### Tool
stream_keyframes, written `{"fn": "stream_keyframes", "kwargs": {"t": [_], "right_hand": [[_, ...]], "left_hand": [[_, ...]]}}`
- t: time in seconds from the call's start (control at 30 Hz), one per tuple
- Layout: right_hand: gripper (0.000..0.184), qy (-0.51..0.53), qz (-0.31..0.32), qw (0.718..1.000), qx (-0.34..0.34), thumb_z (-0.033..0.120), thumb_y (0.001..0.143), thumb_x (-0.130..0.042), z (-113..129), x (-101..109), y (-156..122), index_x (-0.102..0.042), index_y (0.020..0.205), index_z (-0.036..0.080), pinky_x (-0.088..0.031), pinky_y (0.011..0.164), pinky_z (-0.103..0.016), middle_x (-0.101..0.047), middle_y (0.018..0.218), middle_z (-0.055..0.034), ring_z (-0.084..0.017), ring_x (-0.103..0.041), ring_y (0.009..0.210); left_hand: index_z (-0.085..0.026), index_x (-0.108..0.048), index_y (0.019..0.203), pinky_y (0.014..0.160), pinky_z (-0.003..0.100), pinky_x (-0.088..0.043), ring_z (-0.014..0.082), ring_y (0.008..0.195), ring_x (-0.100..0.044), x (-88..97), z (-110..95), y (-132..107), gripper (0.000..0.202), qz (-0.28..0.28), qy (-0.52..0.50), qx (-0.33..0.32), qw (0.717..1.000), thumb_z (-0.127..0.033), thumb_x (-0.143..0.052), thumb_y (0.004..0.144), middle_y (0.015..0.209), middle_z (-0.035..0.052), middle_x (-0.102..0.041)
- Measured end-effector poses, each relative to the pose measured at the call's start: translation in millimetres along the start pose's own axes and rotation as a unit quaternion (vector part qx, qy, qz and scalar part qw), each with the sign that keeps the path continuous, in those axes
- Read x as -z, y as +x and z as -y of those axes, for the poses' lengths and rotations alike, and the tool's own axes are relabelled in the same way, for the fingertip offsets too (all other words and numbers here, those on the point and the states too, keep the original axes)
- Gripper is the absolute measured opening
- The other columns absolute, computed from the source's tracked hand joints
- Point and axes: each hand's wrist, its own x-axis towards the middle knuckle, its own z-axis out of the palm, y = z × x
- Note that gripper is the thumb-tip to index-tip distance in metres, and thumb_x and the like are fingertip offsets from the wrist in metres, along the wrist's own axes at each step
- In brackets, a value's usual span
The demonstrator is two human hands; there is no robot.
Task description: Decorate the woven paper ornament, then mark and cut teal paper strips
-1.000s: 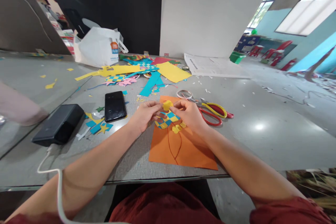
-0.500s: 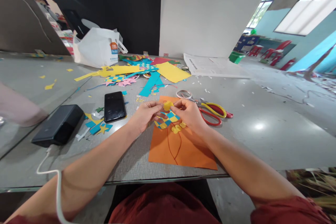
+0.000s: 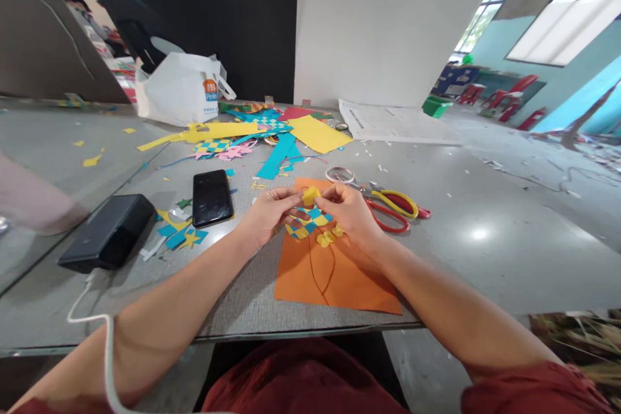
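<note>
Both my hands meet over an orange paper sheet [image 3: 339, 278] on the grey table [image 3: 485, 252]. My left hand [image 3: 270, 212] and my right hand [image 3: 350, 208] pinch a small yellow paper piece [image 3: 309, 195] between their fingertips, a little above the sheet. Under the hands lies a woven blue-and-yellow paper square [image 3: 310, 222], with small yellow cut-outs [image 3: 327, 236] beside it. A thin dark line runs down the orange sheet.
Red-and-yellow scissors [image 3: 395, 206] and a tape roll [image 3: 340, 174] lie right of my hands. A black phone [image 3: 212, 196], a black power bank [image 3: 109, 230] with white cable, paper scraps, coloured sheets [image 3: 317, 132] and a white plastic bag [image 3: 182, 87] lie left and behind. A person's sleeve [image 3: 33, 197] shows far left.
</note>
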Motion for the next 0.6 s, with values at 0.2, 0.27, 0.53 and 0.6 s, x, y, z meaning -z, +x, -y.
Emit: {"fn": "stream_keyframes", "kwargs": {"t": [0.2, 0.27, 0.53, 0.6], "right_hand": [[0.025, 0.0, -0.006, 1.0, -0.006, 0.041, 0.071, -0.074, -0.9, -0.8, 0.9, -0.061, 0.069, 0.02, -0.045, 0.057, -0.027, -0.062, 0.069, 0.0005, -0.014, -0.057, 0.062], [0.024, 0.002, -0.005, 1.0, -0.008, 0.04, 0.071, -0.074, -0.6, -0.7, 0.5, -0.061, 0.069, 0.02, -0.046, 0.057, -0.027, -0.062, 0.069, 0.0006, -0.014, -0.057, 0.062], [0.025, 0.0, -0.004, 1.0, -0.003, 0.041, 0.073, -0.074, -1.3, -0.5, 0.7, -0.06, 0.069, 0.02, -0.045, 0.057, -0.027, -0.064, 0.069, 0.0003, -0.014, -0.057, 0.062], [0.025, -0.003, -0.006, 1.0, 0.0, 0.04, 0.074, -0.074, -1.8, -0.3, 1.0, -0.06, 0.069, 0.02, -0.046, 0.058, -0.027, -0.064, 0.07, 0.0, -0.014, -0.058, 0.062]], "left_hand": [[-0.011, -0.077, 0.09, 0.045, 0.017, -0.054, 0.0157, 0.058, -0.075, -0.2, 0.1, 0.2, 0.005, -0.005, 0.003, 0.001, 1.0, -0.01, -0.073, 0.087, 0.087, 0.0108, -0.079], [-0.011, -0.077, 0.089, 0.045, 0.017, -0.054, 0.0153, 0.058, -0.074, -0.8, -0.3, -0.1, 0.004, -0.005, 0.006, 0.003, 1.0, -0.011, -0.074, 0.087, 0.087, 0.0112, -0.079], [-0.012, -0.077, 0.087, 0.045, 0.017, -0.054, 0.0152, 0.058, -0.074, -2.5, -2.0, -1.3, 0.004, -0.004, 0.008, 0.004, 1.0, -0.01, -0.073, 0.087, 0.087, 0.0099, -0.079], [-0.012, -0.076, 0.086, 0.046, 0.018, -0.055, 0.0156, 0.058, -0.075, -2.5, -2.4, -1.8, 0.002, 0.001, 0.008, 0.006, 1.0, -0.011, -0.074, 0.086, 0.086, 0.0101, -0.08]]}}
